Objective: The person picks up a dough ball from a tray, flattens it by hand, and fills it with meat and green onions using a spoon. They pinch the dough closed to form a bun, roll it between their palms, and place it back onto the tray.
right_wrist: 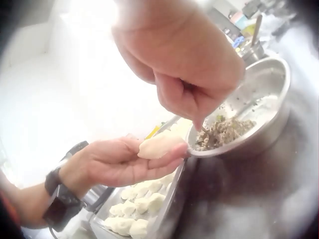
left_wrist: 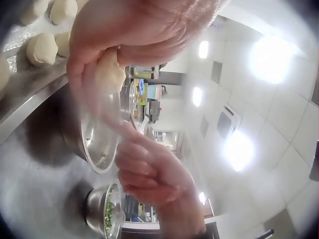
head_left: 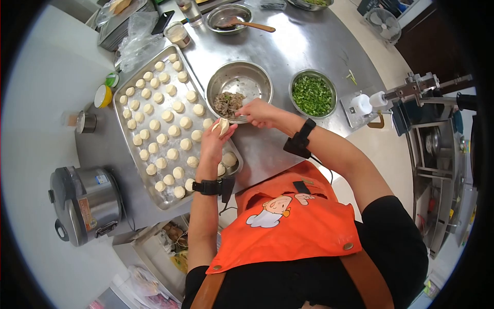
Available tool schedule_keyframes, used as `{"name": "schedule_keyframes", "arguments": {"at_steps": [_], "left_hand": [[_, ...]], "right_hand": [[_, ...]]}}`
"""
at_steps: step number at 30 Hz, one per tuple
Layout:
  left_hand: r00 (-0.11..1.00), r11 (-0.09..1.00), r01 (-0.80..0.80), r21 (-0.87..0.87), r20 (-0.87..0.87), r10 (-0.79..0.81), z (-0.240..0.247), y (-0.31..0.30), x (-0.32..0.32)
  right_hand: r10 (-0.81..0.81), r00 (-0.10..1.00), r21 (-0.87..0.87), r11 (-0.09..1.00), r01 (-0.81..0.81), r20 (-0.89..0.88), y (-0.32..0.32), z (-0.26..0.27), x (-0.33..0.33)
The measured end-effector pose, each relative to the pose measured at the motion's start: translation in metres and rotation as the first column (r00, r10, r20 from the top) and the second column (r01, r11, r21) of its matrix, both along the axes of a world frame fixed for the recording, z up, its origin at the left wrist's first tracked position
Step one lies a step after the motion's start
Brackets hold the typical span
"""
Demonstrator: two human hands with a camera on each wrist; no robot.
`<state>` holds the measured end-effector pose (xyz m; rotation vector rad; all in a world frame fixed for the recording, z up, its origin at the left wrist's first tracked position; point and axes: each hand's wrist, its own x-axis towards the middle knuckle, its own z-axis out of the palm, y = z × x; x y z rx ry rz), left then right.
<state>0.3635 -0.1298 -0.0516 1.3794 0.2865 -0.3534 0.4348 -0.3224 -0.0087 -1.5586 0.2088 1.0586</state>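
Observation:
My left hand point(head_left: 212, 144) holds a dough wrapper point(right_wrist: 158, 147) on its fingers, beside the near rim of a steel bowl point(head_left: 263, 77). The wrapper is pale and looks cupped. Over that same rim, my right hand point(head_left: 261, 113) has its fingers curled, the fingertips right at the meat filling point(right_wrist: 224, 132). A pale utensil end point(left_wrist: 144, 123) shows by the right hand; most of it is hidden by the fingers. The filling is brownish with green flecks, gathered on the bowl's near left side. Both wrists wear black camera straps.
Left of the bowl, a metal tray point(head_left: 205, 88) carries rows of dough balls point(head_left: 167, 116). On the right stands a bowl of chopped greens point(head_left: 312, 95). Farther back is a bowl point(head_left: 229, 18) with a wooden spoon point(head_left: 254, 24). A rice cooker point(head_left: 85, 203) stands at the left.

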Motion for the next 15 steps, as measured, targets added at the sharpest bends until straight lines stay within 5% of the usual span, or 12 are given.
{"name": "schedule_keyframes", "arguments": {"at_steps": [2, 5, 9, 12, 15], "left_hand": [[0.996, 0.991, -0.077, -0.108, -0.049, 0.072, -0.004, -0.001, 0.001], [0.992, 0.981, -0.094, -0.167, -0.104, 0.078, 0.003, -0.002, -0.001], [0.980, 0.967, -0.076, -0.243, -0.197, 0.028, 0.014, 0.021, -0.017], [0.967, 0.839, 0.027, -0.543, -0.198, -0.159, 0.040, 0.021, -0.026], [0.954, 0.803, 0.035, -0.595, -0.221, -0.204, 0.050, 0.002, -0.025]], "right_hand": [[-0.054, 0.960, 0.293, 0.946, 0.137, -0.274, -0.012, -0.030, 0.010], [-0.120, 0.878, 0.388, 0.863, 0.323, -0.463, -0.014, -0.034, 0.010], [-0.091, 0.955, 0.492, 0.841, 0.225, -0.282, -0.035, -0.018, -0.002], [-0.136, 0.964, 0.491, 0.839, 0.234, -0.227, -0.061, -0.008, -0.017], [-0.223, 0.972, 0.445, 0.865, 0.230, -0.070, -0.095, 0.016, -0.042]]}}
